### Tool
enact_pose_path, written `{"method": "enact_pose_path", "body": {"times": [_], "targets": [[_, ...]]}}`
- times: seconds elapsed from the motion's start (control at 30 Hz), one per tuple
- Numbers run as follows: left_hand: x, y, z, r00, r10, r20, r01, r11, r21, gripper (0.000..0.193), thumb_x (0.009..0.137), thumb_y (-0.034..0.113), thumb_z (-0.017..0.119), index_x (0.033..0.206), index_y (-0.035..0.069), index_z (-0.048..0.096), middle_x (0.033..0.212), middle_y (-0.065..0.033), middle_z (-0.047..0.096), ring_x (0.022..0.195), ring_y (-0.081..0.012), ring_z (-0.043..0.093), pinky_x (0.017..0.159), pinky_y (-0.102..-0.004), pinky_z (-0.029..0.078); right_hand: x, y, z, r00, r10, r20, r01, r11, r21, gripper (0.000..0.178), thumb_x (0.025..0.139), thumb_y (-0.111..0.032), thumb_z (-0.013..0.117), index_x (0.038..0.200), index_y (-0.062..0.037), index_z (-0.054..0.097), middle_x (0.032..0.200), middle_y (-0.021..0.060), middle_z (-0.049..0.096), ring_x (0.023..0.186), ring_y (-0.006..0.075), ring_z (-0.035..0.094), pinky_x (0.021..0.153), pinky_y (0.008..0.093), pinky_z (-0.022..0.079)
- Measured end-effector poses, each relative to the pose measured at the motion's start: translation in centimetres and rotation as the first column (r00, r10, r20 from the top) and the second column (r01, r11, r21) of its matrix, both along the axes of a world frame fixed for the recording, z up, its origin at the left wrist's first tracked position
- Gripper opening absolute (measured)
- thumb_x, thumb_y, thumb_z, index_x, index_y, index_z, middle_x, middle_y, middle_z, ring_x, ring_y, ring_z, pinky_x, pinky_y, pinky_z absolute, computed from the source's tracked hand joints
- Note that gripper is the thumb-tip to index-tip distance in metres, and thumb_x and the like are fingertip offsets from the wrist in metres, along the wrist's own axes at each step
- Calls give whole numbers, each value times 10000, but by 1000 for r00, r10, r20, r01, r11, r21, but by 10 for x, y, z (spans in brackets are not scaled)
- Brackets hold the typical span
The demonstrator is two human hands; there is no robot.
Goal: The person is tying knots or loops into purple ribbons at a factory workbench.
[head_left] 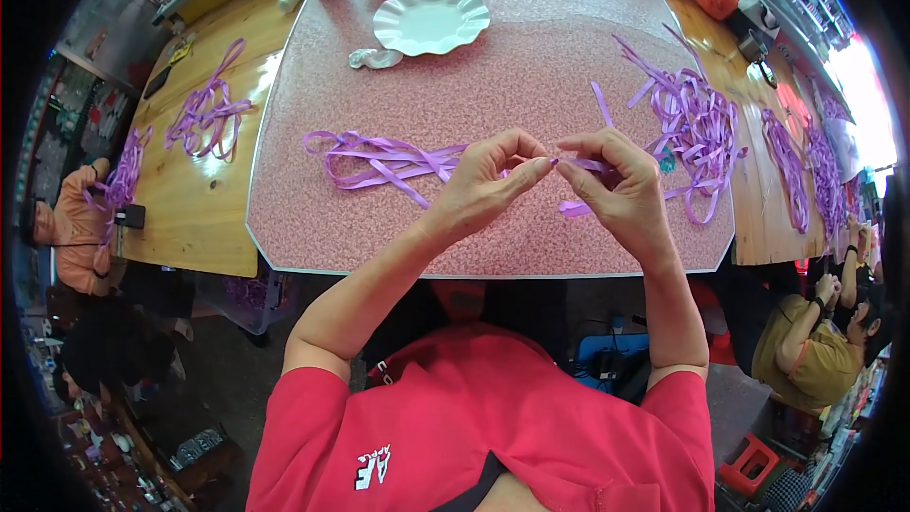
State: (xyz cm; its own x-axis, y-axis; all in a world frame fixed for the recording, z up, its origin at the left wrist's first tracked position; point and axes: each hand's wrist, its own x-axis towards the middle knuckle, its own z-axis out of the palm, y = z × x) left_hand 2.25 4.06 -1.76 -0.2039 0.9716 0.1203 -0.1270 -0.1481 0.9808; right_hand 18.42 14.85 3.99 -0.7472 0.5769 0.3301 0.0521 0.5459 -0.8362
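Observation:
My left hand (488, 178) and my right hand (616, 182) meet over the pink speckled table mat (398, 237), fingertips pinched and almost touching. Between them shows a small dark purple tip of ribbon. A purple ribbon (586, 164) runs through the fingers of my right hand, with a loose end standing up behind it. Left of my left hand lies a looped bundle of purple ribbon (379, 159), partly covered by that hand. A larger tangled heap of purple ribbon (700, 123) rests beyond my right hand. My fingers hide how the ribbon ends lie together.
A white wavy-rimmed plate (431, 19) stands at the far side beside a crumpled clear wrapper (375, 59). More ribbon (210, 114) lies on the wooden table at left. People sit at both sides, one in orange (76, 218), another in olive (806, 351).

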Motion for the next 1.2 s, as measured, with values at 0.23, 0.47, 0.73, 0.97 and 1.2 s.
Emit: {"method": "enact_pose_path", "body": {"times": [0.23, 0.47, 0.73, 0.97, 1.2], "targets": [[-2, 0, -3, 1000, -15, -14, 14, 1000, -3, 163, 980, 182, 623, 1039, 31, 614, 961, 30, 596, 892, -30, 527, 778, -195, 432, 1, 3, -2, 994, 23, 105, -38, 989, 145, 141, 830, -30, 738, 970, -25, 731, 768, 0, 571, 656, 48, 488, 547, 224, 357], [-2, -1, -3, 1000, -23, 19, 24, 999, -35, 166, 981, 183, 621, 1049, 32, 616, 971, 23, 604, 905, -37, 542, 787, -201, 440, 2, 0, 1, 997, 34, 72, -43, 990, 131, 121, 824, -27, 738, 945, -30, 746, 717, -5, 551, 633, 66, 493, 540, 242, 365], [-4, -4, -8, 996, -54, 71, 57, 998, -41, 172, 982, 183, 619, 1063, 32, 611, 978, 26, 599, 926, -45, 544, 812, -210, 443, 3, -2, 1, 994, 41, 100, -55, 989, 137, 126, 833, -51, 743, 957, -31, 733, 735, -11, 562, 631, 44, 469, 528, 219, 333], [-8, -5, 1, 913, 93, -397, -40, 990, 139, 219, 966, 193, 620, 1110, 28, 603, 1024, -59, 607, 987, -135, 573, 859, -279, 457, 9, 4, -8, 997, 0, 82, -3, 999, 37, 73, 846, -58, 736, 872, 1, 702, 724, -7, 554, 624, 37, 455, 524, 227, 339], [-2, -1, 25, 297, 431, -852, 66, 881, 468, 282, 828, 185, 726, 1036, 56, 588, 957, -96, 592, 975, -275, 586, 888, -407, 440, 8, 3, -7, 995, 5, 103, -16, 995, 103, 95, 857, -74, 734, 856, 12, 696, 692, 10, 544, 615, 46, 459, 528, 241, 353]]}}
